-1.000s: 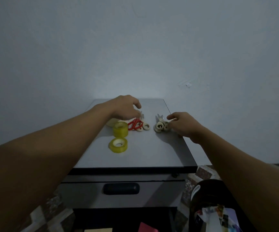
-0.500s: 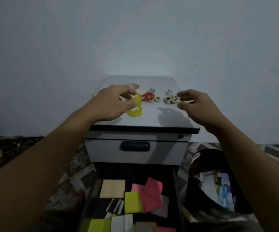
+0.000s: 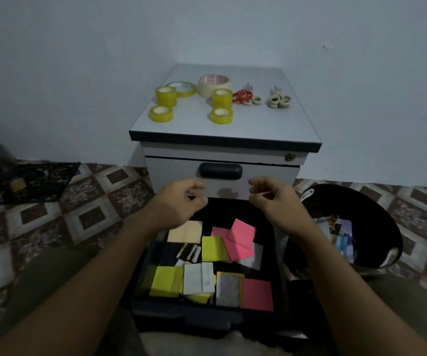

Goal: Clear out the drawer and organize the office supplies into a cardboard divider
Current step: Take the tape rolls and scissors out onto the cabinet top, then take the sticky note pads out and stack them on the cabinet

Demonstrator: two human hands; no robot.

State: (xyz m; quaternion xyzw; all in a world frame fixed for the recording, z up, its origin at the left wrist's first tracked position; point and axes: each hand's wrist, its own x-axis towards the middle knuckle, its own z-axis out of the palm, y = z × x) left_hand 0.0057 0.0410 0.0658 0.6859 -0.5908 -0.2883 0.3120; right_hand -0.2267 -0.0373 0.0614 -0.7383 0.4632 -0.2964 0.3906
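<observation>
My left hand [image 3: 179,204] and right hand [image 3: 271,199] hang side by side over the far end of the pulled-out drawer [image 3: 207,320], just in front of the closed upper drawer's dark handle [image 3: 220,171]. The fingers of both are loosely curled and hold nothing. Below them the drawer holds a beige pad [image 3: 185,231], pink notes [image 3: 240,236], a yellow pad [image 3: 213,249] and a few batteries [image 3: 189,251], with more yellow, white, grey and pink pads nearer me. On the cabinet's worktop [image 3: 233,127] stand yellow tape rolls [image 3: 166,95] on the left and a wide masking tape roll [image 3: 213,84] behind them. To the right lie red scissors [image 3: 243,95], then pale-handled scissors [image 3: 279,100]. A dark bin [image 3: 376,217] with papers sits on the floor to the right.
</observation>
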